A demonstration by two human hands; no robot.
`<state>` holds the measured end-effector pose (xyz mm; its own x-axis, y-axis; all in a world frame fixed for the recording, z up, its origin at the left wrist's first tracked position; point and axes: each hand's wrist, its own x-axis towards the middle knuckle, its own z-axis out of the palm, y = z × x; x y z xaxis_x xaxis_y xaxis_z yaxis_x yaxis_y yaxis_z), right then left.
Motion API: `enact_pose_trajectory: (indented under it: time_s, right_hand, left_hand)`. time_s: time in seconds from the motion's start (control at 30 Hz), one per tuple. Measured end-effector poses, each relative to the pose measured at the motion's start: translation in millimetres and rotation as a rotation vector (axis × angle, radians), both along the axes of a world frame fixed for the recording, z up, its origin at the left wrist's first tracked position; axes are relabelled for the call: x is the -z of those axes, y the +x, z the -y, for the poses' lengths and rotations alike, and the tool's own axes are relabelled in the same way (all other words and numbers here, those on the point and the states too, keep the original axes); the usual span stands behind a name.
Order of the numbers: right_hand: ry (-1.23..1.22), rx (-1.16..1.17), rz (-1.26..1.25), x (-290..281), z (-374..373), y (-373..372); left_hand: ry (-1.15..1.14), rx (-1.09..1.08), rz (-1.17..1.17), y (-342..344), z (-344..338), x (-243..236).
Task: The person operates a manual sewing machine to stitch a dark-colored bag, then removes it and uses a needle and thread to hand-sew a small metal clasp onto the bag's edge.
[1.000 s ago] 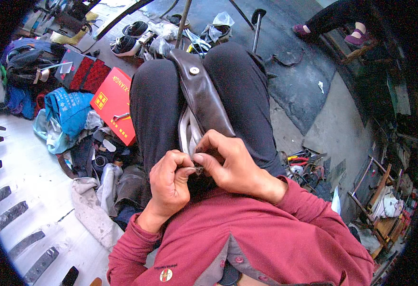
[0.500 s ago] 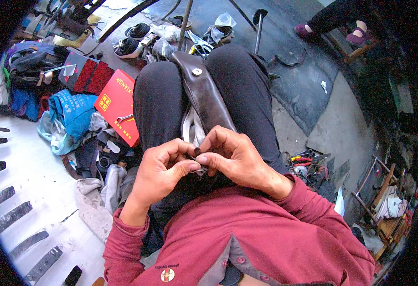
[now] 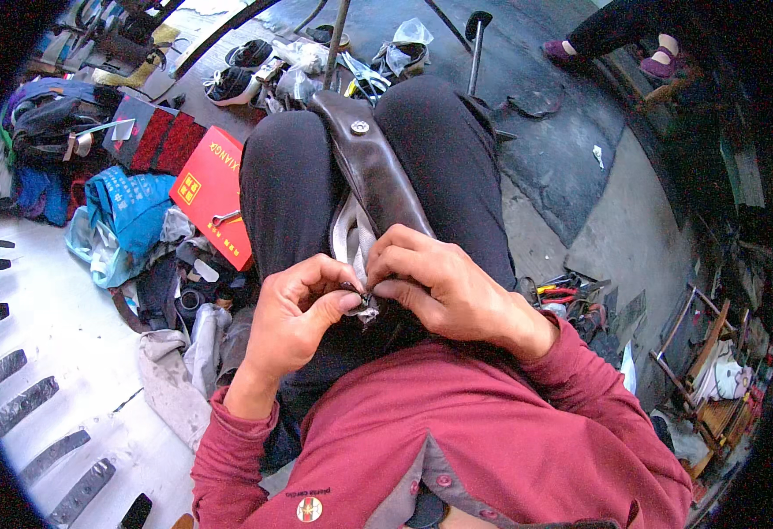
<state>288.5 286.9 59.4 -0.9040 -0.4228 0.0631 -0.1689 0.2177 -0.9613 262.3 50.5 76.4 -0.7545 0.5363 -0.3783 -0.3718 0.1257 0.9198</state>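
Across my thighs lies a dark brown leather piece [image 3: 382, 181], long and folded, with a round metal snap [image 3: 360, 127] near its far end. Pale grey fabric strips [image 3: 346, 236] run along its left side toward my hands. My left hand [image 3: 291, 313] pinches a small dark, frayed end [image 3: 365, 301] of this material between thumb and fingers. Close against it, my right hand [image 3: 444, 286] has its thumb and fingers closed on the same end. The fingers hide most of what lies between them.
Left of my knees are a red box [image 3: 214, 196] with a wrench [image 3: 226, 217] on it, blue plastic bags [image 3: 126, 207] and a pile of cloths [image 3: 175, 361]. Pliers and other tools [image 3: 567, 295] lie to my right. Metal legs [image 3: 337, 44] stand ahead. Another person's feet [image 3: 660, 66] show at far right.
My right hand has shifted slightly left, its fingers curling further over the dark end. More of the frayed end now shows below the fingertips. The leather piece has barely moved.
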Motion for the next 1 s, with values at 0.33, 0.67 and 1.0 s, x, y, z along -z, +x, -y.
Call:
enact_pose_trajectory:
  time_s: [0.33,0.67,1.0]
  right_hand:
    - [-0.004,0.031,-0.031,11,6,1]
    - [-0.134,0.038,0.19,3,6,0]
    - [-0.377,0.046,0.677,-2,7,0]
  left_hand:
    - [-0.019,-0.003,-0.144,6,-6,0]
    - [0.018,-0.073,-0.102,7,-9,2]
    - [-0.106,-0.198,-0.228,22,-14,-4]
